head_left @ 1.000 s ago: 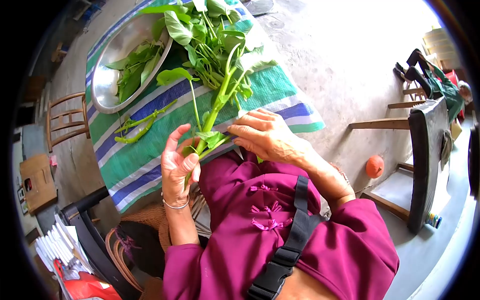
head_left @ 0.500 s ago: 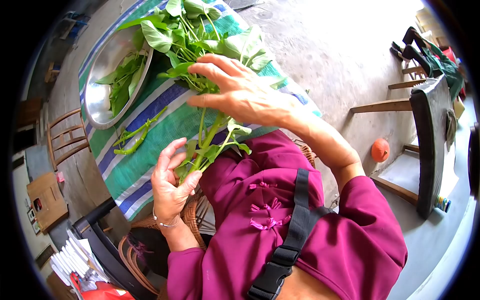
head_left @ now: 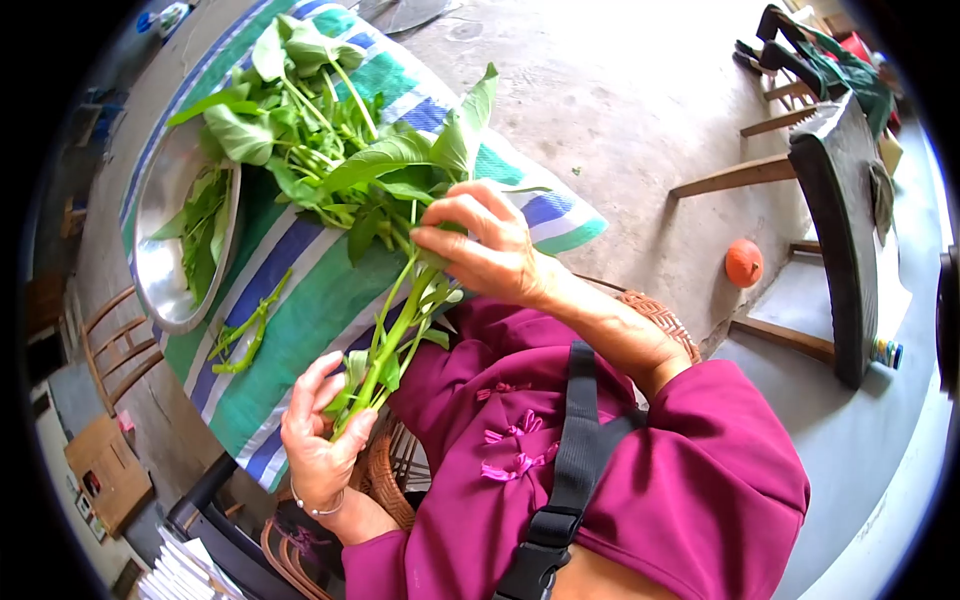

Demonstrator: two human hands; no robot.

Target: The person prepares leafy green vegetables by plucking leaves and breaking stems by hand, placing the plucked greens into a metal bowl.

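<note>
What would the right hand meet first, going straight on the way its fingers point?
The right hand would probably meet the leafy greens at its fingertips first, though depth there is unclear.

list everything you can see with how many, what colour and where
Leafy greens: one heap, green, on cloth
Held stems: several, green, at the hands
Metal bowl: 1, silver, cloth's left, leaves inside
Loose stems: few, green, beside bowl
Striped cloth: 1, green-blue-white, ahead
Round object: 1, orange, right floor
Wooden chair: 1, brown, left
Black-padded seat: 1, right
Strap: 1, black, torso
Other person: 1, green clothing, upper right
Left hand: 1, bare, lower
Right hand: 1, bare, upper
</note>
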